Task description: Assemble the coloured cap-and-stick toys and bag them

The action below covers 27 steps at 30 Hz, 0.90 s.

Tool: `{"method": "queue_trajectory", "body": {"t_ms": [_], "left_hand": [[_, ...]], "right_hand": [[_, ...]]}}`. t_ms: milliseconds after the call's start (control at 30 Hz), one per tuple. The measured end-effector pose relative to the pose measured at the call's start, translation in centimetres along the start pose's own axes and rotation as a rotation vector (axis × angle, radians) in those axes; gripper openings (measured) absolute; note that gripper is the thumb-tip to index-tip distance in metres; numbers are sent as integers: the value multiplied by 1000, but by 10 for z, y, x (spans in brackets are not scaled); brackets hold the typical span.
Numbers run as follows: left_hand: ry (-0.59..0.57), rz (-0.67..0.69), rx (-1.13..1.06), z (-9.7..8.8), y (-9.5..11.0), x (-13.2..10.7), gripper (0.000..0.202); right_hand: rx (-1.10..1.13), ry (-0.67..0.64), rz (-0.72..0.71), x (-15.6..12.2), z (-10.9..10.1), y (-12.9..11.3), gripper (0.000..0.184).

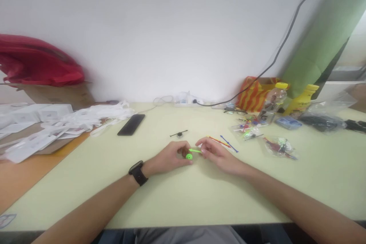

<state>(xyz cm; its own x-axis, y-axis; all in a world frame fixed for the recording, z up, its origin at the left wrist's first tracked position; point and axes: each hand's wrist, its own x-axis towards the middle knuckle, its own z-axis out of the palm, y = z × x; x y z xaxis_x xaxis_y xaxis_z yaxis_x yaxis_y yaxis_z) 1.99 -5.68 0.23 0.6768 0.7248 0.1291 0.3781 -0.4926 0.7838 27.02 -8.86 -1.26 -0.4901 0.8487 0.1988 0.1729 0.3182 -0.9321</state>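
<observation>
My left hand (174,156), with a black watch on its wrist, is closed on a small round green piece (189,156) with a hole in its middle. Between the fingertips of my right hand (219,155) is a thin green arrow (195,150), its pointed end towards my left hand. The two green parts are close together, and I cannot tell whether they touch. Just beyond my hands stands a black arrow on a round base (179,134). Past my right hand lie a red arrow (223,143), a yellowish one partly hidden beside it, and a blue arrow (229,144).
Small plastic bags of coloured parts (281,147) lie at right, before a clear bottle (274,101) and a yellow bottle (303,101). A black phone (131,125) rests left of centre. White boxes and straps (85,116) cover the far left. A power strip (187,102) sits by the wall.
</observation>
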Motion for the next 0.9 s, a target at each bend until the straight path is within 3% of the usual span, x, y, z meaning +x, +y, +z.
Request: {"method": "queue_trajectory", "body": {"t_ms": [133,400,667,900], "left_hand": [[46,-38,-26,0,-3,2,28],[99,-90,-215,2,-6,3,32],[39,-134,-424,12,3,3,35],[18,-113,-449,17,3,8,35]], "right_hand": [[2,33,-44,3,5,7,33],[-97,236,-61,6,1,15,26],[-97,202,-103,5,0,3,24],[-238,123,-114,0,2,-11,27]]}}
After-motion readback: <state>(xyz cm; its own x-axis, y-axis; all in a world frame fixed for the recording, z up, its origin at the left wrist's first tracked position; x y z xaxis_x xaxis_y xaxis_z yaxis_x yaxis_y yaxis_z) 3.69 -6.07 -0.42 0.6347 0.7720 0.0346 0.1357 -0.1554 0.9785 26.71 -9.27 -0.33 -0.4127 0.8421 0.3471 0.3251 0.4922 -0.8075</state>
